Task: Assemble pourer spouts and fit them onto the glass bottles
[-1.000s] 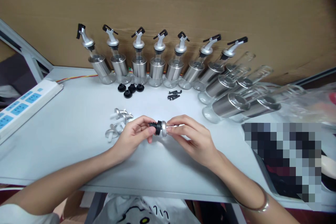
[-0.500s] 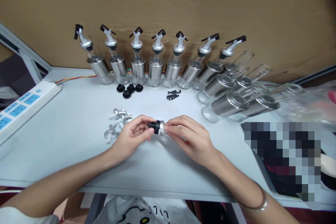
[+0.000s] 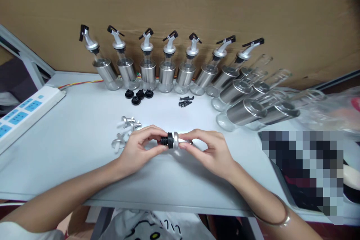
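Above the front of the table, my left hand [image 3: 142,145] pinches a ribbed black stopper [image 3: 170,140] between thumb and fingers. My right hand [image 3: 209,150] grips a silver pourer spout [image 3: 176,140] by its narrow neck, its round flange facing the stopper. The two parts lie end to end, with a narrow gap showing between flange and stopper. Beside my left hand lie several loose silver spouts [image 3: 119,141]. Farther back are several black stoppers [image 3: 136,100] and a small group of black levers [image 3: 185,101].
A row of glass-and-steel oil bottles [image 3: 167,75] with pourers stands along the cardboard wall [image 3: 180,0]. Several bottles without pourers [image 3: 247,111] stand at right, near a plastic bag [image 3: 334,108]. A power strip [image 3: 30,110] lies at left; a blurred-out dark object [image 3: 303,172] sits right.
The spout and stopper, pressed together before, now show a small gap. My right hand has shifted its grip, exposing more of the spout's neck. The bottles have not moved.
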`<state>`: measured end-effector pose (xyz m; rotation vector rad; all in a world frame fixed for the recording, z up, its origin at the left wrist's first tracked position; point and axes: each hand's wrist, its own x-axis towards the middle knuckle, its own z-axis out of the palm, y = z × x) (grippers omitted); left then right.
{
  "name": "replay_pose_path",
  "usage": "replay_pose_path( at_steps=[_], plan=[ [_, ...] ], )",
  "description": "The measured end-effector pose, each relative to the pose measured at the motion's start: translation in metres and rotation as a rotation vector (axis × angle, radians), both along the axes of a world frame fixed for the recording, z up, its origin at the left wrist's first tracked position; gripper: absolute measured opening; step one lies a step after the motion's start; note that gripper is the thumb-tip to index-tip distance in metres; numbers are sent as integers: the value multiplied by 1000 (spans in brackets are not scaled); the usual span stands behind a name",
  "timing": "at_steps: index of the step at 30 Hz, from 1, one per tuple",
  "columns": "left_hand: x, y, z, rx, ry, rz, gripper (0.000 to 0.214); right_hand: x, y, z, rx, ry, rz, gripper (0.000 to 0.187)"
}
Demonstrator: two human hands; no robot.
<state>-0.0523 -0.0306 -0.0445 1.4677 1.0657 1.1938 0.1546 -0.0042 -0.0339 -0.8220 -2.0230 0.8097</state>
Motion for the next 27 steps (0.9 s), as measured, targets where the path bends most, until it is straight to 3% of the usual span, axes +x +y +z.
replay_pose_path(
  at_steps=[2,4,10,17,20,22,27],
  plan=[
    [-1,0,-3,47,27,7,10,0,-1,1,-192,10,-14,9],
    [-3,0,-4,63,57,12,11,-1,-1,1,-256,35,-9,9],
    [-4,-2,-4,9,109,1,14,0,0,-6,139,35,50,10],
    [0,-2,-3,-296,-41,-36,22,-5,2,-4,503,-61,93,11],
    [0,-3,-3,-368,-77,-78,24,-5,1,-3,583,-96,91,15],
    [1,-4,-2,-353,-75,-78,23,-5,0,-4,559,-61,108,15],
    [2,-6,-2,-222,31,-81,18,-4,-3,-6,333,-18,96,10]
  ],
)
